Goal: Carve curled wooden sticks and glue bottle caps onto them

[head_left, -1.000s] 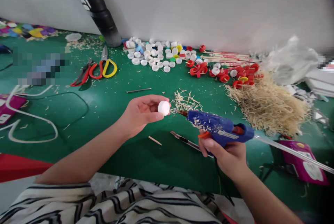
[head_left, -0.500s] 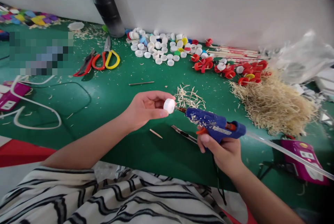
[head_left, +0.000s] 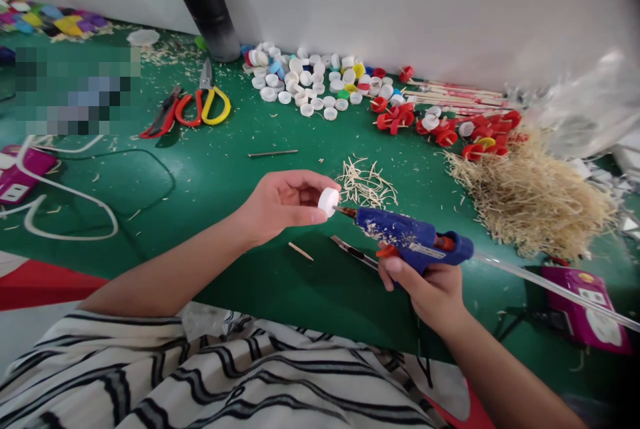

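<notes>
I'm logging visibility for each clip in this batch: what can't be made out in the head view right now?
In the head view:
- Black bottle: top cut off by the upper edge.
- Craft knife: one end hidden behind the right hand.
- Clear glue stick: far end cut off by the right edge.
- Pixelated patch: masks what lies there.
- Nozzle and white cap: too small to tell whether they touch.
</notes>
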### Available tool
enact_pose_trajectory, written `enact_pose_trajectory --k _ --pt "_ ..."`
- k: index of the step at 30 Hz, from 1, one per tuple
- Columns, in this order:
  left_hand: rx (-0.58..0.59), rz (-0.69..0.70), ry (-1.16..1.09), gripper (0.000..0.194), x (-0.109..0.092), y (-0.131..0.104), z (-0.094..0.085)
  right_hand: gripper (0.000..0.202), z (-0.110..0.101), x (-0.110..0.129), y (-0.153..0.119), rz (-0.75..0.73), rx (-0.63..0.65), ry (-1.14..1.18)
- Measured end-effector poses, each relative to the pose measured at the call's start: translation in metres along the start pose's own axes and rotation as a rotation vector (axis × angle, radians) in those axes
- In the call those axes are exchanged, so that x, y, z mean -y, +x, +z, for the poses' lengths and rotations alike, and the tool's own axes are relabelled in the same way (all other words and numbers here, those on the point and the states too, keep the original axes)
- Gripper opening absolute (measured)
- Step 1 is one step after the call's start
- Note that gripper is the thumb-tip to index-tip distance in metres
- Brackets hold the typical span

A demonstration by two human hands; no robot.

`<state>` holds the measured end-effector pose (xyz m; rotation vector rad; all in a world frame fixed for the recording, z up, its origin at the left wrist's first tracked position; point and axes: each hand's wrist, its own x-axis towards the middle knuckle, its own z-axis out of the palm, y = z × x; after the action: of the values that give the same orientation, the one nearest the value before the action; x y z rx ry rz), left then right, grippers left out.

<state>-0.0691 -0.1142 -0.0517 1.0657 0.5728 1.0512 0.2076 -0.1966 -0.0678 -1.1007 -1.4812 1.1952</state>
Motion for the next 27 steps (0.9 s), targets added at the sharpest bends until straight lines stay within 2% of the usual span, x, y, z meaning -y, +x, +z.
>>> enact_pose_trajectory --k 7,19,27 --pt "-0.017 -0.044 -0.004 0.036 -0.0012 -0.0006 0.0010 0.009 0.0027 0.0036 0.0025 0.007 -0.030 0.074" --pt "-0.093 -0.067 0.030 0.038 -0.0019 -0.0005 0.0024 0.017 0.0012 -0.0011 0.0013 0.019 -0.018 0.010" --pt "-0.111 -0.108 0.080 0.042 -0.0008 -0.0013 0.0000 0.011 0.0022 -0.0022 0.0049 0.051 0.007 0.101"
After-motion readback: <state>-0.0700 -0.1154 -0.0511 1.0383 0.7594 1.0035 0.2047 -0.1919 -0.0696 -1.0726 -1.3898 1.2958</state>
